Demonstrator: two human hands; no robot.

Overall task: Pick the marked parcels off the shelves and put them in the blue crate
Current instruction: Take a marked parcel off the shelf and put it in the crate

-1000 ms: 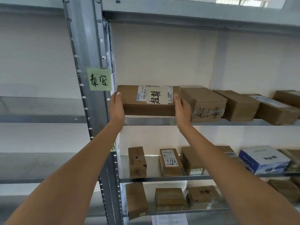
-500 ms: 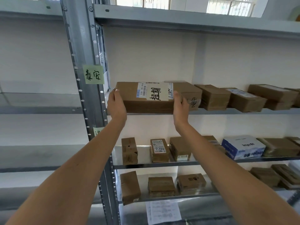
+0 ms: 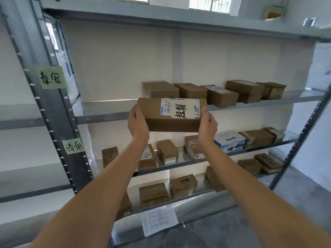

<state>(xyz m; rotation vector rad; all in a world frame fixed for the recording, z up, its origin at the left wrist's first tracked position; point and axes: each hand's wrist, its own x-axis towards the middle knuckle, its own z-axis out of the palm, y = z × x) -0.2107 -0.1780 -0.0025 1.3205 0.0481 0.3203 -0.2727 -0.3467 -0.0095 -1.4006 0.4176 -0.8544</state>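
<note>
A flat brown parcel [image 3: 154,113] with a white label and black handwritten marks is held in the air in front of the upper shelf [image 3: 107,117]. My left hand [image 3: 138,125] grips its left end and my right hand [image 3: 207,126] grips its right end, thumbs on top. The parcel is clear of the shelf edge. No blue crate is in view.
Several brown boxes [image 3: 222,94] stand further right on the upper shelf. The two shelves below hold more brown parcels and a blue-and-white box [image 3: 230,141]. A steel upright [image 3: 53,122] with green notes stands at the left. A paper sheet [image 3: 159,221] hangs on the bottom shelf.
The parcel has come off the upper shelf towards me and a little to the right, held in both hands. The view has pulled back from the rack.
</note>
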